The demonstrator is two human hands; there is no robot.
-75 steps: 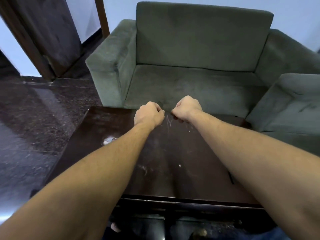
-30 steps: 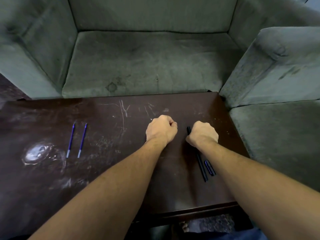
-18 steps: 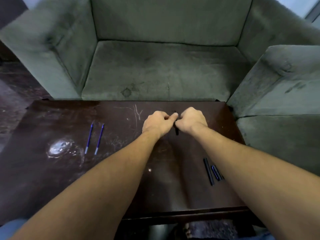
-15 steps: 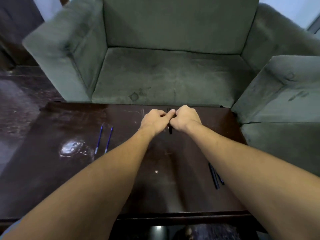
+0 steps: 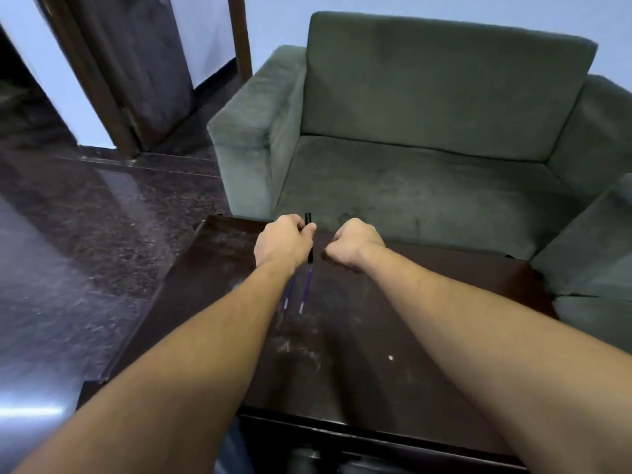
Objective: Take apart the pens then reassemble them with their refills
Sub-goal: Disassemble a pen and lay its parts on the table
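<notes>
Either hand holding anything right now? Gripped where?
The left hand grips a black pen barrel around its middle, both ends poking out of the fist. The right hand is closed; whether it holds anything cannot be told.

Two bare forearms are seen reaching from the bottom corners of the view, with no sleeves visible anywhere along their length. No watch, bracelet or band is worn at either wrist, and no gloves are worn. The left hand [image 5: 284,242] and the right hand [image 5: 354,242] are shown from the back, with knuckles and wrist bones outlined; rings cannot be made out. A strip of blue fabric [image 5: 236,453], apparently clothing, is glimpsed at the bottom edge between the forearms.
</notes>
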